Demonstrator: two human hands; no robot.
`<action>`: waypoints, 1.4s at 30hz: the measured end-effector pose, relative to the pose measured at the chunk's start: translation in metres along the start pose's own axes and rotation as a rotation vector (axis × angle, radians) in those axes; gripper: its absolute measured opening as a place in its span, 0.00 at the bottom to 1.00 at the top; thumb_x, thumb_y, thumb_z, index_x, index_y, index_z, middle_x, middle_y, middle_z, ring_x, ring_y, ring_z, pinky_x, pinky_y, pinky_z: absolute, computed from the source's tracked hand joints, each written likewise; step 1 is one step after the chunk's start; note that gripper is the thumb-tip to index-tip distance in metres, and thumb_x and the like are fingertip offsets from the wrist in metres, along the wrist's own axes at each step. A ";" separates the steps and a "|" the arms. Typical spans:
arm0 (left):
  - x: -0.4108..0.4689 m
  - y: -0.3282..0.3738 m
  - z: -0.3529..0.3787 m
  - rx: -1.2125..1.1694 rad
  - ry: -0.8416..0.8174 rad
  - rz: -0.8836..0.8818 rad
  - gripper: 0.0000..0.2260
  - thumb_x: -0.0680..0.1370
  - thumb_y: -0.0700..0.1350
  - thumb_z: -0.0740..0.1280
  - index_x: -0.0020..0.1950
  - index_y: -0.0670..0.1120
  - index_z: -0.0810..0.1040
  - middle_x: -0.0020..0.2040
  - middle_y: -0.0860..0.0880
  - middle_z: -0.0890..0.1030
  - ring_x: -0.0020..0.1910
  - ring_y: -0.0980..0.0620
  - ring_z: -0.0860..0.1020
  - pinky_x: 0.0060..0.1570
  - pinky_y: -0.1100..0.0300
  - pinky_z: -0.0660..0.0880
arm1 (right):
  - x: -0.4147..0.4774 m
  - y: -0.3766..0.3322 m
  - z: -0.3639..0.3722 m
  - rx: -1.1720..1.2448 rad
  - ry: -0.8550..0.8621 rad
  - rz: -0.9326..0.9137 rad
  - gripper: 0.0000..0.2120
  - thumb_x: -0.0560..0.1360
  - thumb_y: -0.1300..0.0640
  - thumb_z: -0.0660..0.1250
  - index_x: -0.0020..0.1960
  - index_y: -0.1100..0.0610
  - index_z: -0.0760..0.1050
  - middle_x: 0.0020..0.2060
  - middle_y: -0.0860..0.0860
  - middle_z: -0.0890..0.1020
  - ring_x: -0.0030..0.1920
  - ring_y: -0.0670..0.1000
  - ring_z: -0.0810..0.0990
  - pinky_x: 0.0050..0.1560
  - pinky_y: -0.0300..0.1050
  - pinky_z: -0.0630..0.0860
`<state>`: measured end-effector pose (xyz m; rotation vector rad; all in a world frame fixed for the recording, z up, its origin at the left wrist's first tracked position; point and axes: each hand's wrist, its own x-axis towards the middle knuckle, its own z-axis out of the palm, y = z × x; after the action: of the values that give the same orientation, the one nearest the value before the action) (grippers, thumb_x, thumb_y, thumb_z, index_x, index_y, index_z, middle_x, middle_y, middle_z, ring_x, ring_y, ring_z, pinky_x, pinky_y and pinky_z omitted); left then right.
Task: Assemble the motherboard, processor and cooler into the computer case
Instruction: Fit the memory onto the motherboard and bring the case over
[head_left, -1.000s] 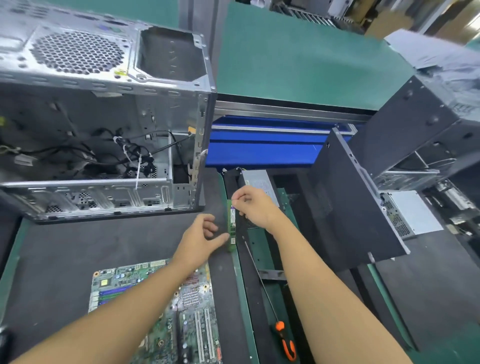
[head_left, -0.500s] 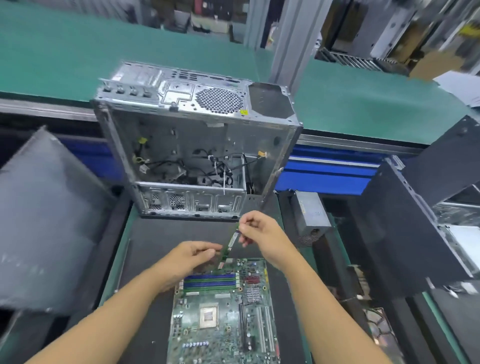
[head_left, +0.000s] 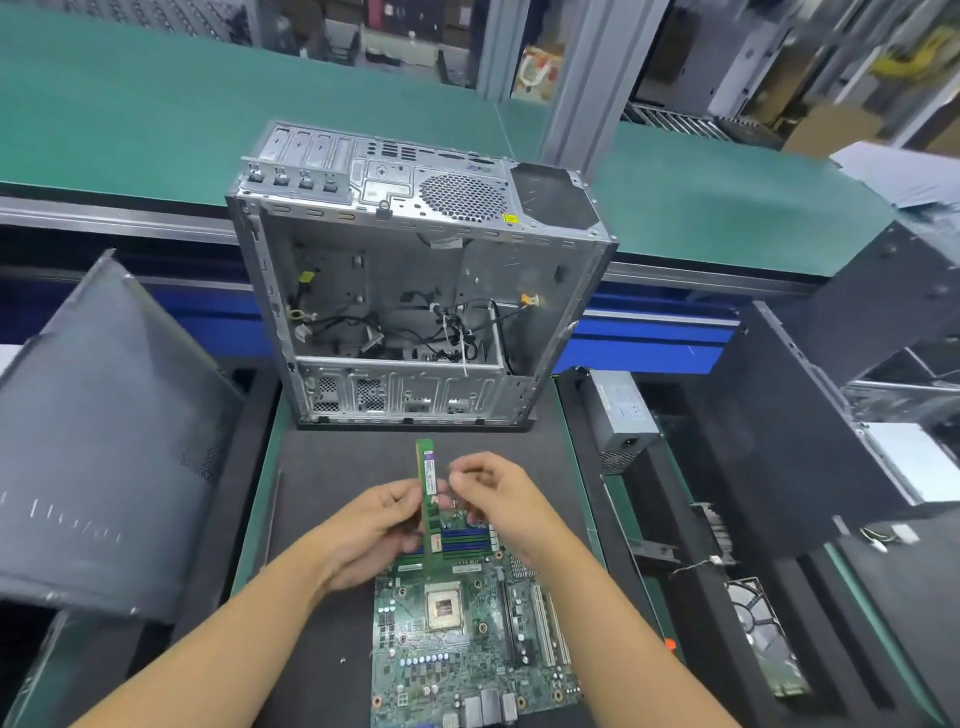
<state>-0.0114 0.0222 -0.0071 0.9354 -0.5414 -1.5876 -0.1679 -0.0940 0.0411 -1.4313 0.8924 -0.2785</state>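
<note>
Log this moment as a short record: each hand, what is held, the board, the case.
left hand: grips the memory stick, held upright above the board
right hand: fingers curled just right of the memory stick; contact unclear
motherboard: flat on the dark mat, in front of the case
case: open side toward the camera, loose cables inside, no board fitted
power supply: right of the case
</note>
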 end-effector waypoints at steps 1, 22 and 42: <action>0.001 -0.002 0.000 -0.036 0.029 0.012 0.15 0.81 0.46 0.64 0.64 0.40 0.79 0.58 0.40 0.80 0.46 0.46 0.72 0.37 0.59 0.65 | -0.004 0.007 -0.002 -0.025 -0.026 0.026 0.04 0.79 0.58 0.70 0.54 0.55 0.79 0.43 0.53 0.82 0.38 0.47 0.78 0.39 0.42 0.76; -0.019 -0.004 -0.039 0.627 0.470 0.064 0.11 0.77 0.46 0.71 0.58 0.55 0.82 0.54 0.54 0.85 0.49 0.55 0.80 0.47 0.64 0.74 | 0.013 0.022 -0.016 -0.564 -0.026 -0.086 0.07 0.76 0.60 0.69 0.41 0.50 0.79 0.32 0.40 0.80 0.30 0.39 0.74 0.34 0.30 0.70; 0.004 -0.026 -0.040 0.555 0.789 -0.327 0.03 0.76 0.39 0.72 0.43 0.41 0.85 0.37 0.44 0.86 0.35 0.53 0.84 0.38 0.60 0.82 | 0.038 0.035 -0.011 -1.174 -0.298 -0.289 0.07 0.77 0.63 0.64 0.48 0.57 0.80 0.45 0.48 0.77 0.46 0.50 0.79 0.50 0.44 0.78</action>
<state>0.0052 0.0300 -0.0515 2.0282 -0.2626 -1.2002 -0.1621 -0.1215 -0.0034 -2.6064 0.5803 0.3200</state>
